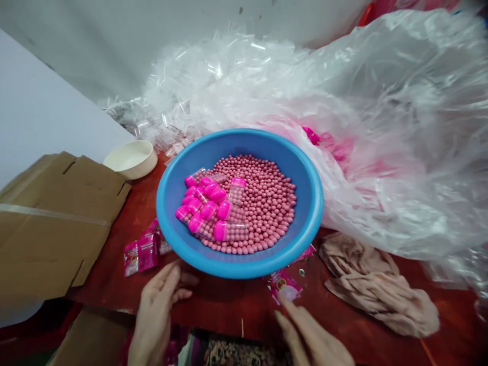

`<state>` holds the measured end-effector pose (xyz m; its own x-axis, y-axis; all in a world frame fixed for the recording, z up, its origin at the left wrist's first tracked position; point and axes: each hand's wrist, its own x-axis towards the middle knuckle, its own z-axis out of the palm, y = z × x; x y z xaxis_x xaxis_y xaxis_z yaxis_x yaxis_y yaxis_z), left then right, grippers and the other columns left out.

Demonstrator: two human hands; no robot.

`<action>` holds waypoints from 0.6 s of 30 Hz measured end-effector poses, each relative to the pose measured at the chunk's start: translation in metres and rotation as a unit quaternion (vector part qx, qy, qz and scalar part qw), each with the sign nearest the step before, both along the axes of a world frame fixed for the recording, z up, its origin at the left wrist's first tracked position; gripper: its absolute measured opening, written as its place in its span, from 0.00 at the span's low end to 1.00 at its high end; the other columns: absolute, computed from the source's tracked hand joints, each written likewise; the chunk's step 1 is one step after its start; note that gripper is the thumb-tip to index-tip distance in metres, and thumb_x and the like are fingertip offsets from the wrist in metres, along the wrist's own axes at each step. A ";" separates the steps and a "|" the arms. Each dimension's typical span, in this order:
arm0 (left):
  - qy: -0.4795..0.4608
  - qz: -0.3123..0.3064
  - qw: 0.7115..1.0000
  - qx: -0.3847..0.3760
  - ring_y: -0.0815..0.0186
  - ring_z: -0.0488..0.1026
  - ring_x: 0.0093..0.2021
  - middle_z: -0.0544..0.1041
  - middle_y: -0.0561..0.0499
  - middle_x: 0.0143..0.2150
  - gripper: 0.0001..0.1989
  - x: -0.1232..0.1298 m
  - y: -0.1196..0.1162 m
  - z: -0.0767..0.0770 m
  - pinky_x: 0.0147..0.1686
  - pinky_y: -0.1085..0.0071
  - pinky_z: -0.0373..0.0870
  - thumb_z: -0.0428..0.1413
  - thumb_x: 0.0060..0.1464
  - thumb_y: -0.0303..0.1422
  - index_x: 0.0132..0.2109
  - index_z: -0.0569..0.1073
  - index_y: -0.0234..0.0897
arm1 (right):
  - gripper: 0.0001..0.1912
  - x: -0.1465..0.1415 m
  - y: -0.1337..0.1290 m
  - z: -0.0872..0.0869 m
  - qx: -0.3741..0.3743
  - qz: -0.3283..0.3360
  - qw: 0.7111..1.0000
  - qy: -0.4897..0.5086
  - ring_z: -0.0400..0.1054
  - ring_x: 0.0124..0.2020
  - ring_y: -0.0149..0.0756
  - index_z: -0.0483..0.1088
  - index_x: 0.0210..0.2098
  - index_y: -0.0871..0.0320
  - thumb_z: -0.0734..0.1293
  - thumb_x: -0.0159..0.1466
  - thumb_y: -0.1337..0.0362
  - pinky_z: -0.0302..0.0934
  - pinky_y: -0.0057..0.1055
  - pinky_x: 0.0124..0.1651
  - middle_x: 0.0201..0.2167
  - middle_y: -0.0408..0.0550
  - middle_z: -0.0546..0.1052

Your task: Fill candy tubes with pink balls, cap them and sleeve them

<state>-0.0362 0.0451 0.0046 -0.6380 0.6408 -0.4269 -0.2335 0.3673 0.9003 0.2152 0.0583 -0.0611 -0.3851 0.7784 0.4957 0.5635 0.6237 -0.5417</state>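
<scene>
A blue plastic basin (183, 239) stands on the red table top (236, 310), holding a mass of small pink balls (265, 203). Lying on the balls at the left are several clear tubes with bright pink caps (209, 209). My left hand (157, 317) is just below the basin's near rim, fingers apart and empty. My right hand (310, 335) is at the bottom edge of the view, its fingertips close to a pink printed sachet (282, 285). More pink sachets (143, 254) lie left of the basin.
A flattened cardboard box (53, 218) covers the table's left side, with a cream bowl (131, 158) behind it. Large clear plastic bags (381, 101) heap up behind and right of the basin. A crumpled beige cloth (377, 287) lies at the right.
</scene>
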 end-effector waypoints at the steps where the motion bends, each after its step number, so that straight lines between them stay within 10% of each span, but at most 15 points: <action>1: -0.001 -0.012 1.000 -0.010 0.65 0.74 0.26 0.80 0.47 0.24 0.15 0.010 -0.004 -0.005 0.24 0.75 0.70 0.66 0.43 0.37 0.34 0.78 0.29 | 0.13 0.007 0.005 -0.001 0.007 -0.048 0.999 -0.021 0.79 0.35 0.42 0.71 0.48 0.67 0.62 0.66 0.68 0.74 0.31 0.39 0.36 0.58 0.82; 12: 0.080 -0.195 0.978 0.004 0.61 0.75 0.27 0.80 0.48 0.24 0.12 0.121 0.003 -0.027 0.28 0.70 0.70 0.56 0.55 0.38 0.39 0.80 0.37 | 0.15 0.020 0.037 0.000 0.027 -0.193 0.978 -0.071 0.72 0.35 0.41 0.70 0.46 0.63 0.60 0.68 0.59 0.70 0.35 0.38 0.36 0.55 0.74; 15: 0.218 -0.296 0.929 0.033 0.55 0.77 0.35 0.82 0.44 0.31 0.11 0.153 0.015 -0.025 0.40 0.61 0.72 0.53 0.56 0.29 0.40 0.80 0.37 | 0.24 0.057 0.041 0.007 0.069 -0.317 0.932 -0.158 0.68 0.45 0.60 0.68 0.52 0.67 0.58 0.67 0.54 0.61 0.57 0.46 0.43 0.67 0.73; 18: 0.391 -0.397 0.816 0.152 0.53 0.76 0.36 0.81 0.40 0.38 0.17 0.199 0.038 -0.028 0.40 0.55 0.74 0.48 0.55 0.21 0.47 0.77 0.34 | 0.32 0.093 0.042 0.002 0.033 -0.317 0.922 -0.220 0.69 0.39 0.61 0.68 0.52 0.71 0.49 0.68 0.50 0.64 0.54 0.38 0.39 0.69 0.73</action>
